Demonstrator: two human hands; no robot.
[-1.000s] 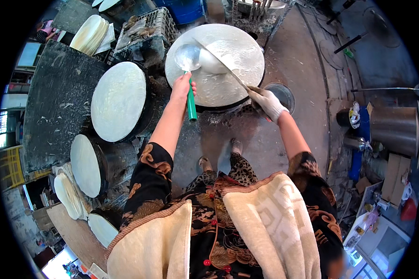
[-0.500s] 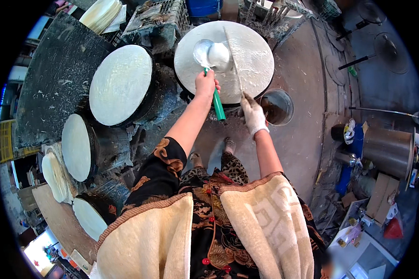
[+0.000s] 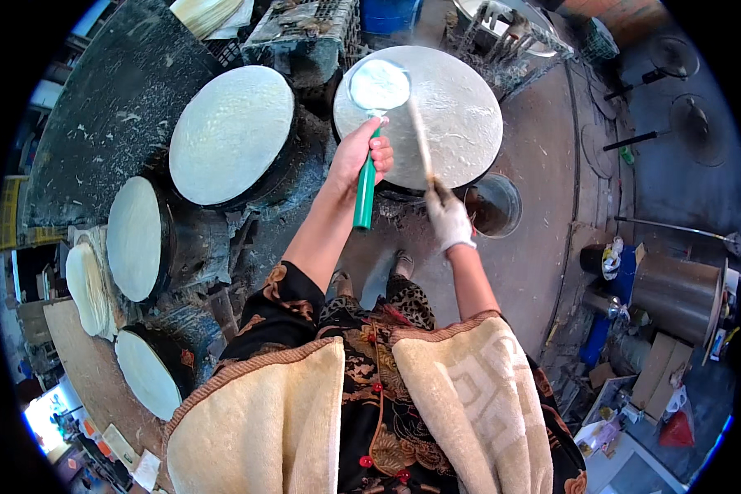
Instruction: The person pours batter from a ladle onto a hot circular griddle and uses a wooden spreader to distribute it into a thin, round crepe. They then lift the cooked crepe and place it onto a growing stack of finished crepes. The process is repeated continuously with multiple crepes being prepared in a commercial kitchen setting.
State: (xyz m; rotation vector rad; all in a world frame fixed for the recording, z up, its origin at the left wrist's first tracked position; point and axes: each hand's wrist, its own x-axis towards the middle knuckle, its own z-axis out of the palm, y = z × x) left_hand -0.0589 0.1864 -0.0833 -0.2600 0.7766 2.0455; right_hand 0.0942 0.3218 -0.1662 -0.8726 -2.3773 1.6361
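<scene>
My left hand [image 3: 361,155] is closed round the green handle of a ladle [image 3: 365,196]. White batter [image 3: 379,85] fills its round bowl, over the left part of a big round griddle [image 3: 467,90]. A white, uneven layer of batter covers the griddle's top. In a whitish glove with darkened fingers, my right hand [image 3: 448,216] grips a thin wooden stick [image 3: 422,146] at the griddle's near edge. The stick slants over the batter, its far end blurred close to the ladle's bowl.
More round griddles with white sheets, one large [image 3: 232,136] and one smaller [image 3: 134,239], stand to the left. Stacked thin pancakes [image 3: 89,288] lie beyond them. A bucket [image 3: 496,206] of brownish liquid sits by my right hand. Metal cylinder [image 3: 678,296] at far right.
The white mound beside the ladle on the griddle is gone, and the ladle's bowl now holds batter. The stick has shifted, its far end now near the bowl. The whole view has shifted slightly.
</scene>
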